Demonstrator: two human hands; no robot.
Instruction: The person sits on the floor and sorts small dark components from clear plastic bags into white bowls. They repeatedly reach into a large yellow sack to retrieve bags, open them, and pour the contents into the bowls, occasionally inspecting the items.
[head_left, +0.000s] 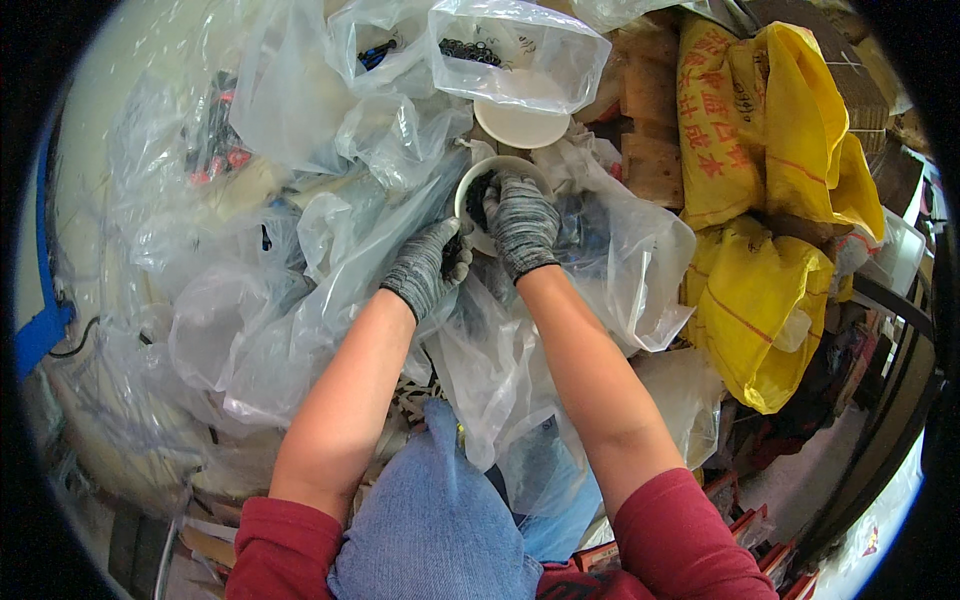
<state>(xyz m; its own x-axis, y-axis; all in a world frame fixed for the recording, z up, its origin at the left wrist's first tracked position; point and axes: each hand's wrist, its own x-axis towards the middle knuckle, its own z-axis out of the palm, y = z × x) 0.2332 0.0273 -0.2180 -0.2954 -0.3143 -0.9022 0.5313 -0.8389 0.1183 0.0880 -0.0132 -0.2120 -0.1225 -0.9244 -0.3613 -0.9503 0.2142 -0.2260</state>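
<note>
A round white bowl (462, 196) with small black parts (477, 196) in it sits amid clear plastic bags. My right hand (523, 221), in a grey knitted glove, reaches into the bowl with its fingers at the black parts; whether it grips any is hidden. Just left of the bowl, my left hand (429, 264), gloved alike, is curled around small black parts (452, 253), its thumb near the rim. Behind the bowl stands a second pale round container (521, 127), partly under an opened clear bag (589, 71) that shows black rings (469, 51).
Crumpled clear bags (247, 330) spread to the left, one over red and black parts (217, 142). Another bag (645, 247) lies right of my hands. Yellow woven sacks (765, 300) bearing writing stand at the right, beside brown cardboard (651, 150). Blue tape (41, 334) marks the left edge.
</note>
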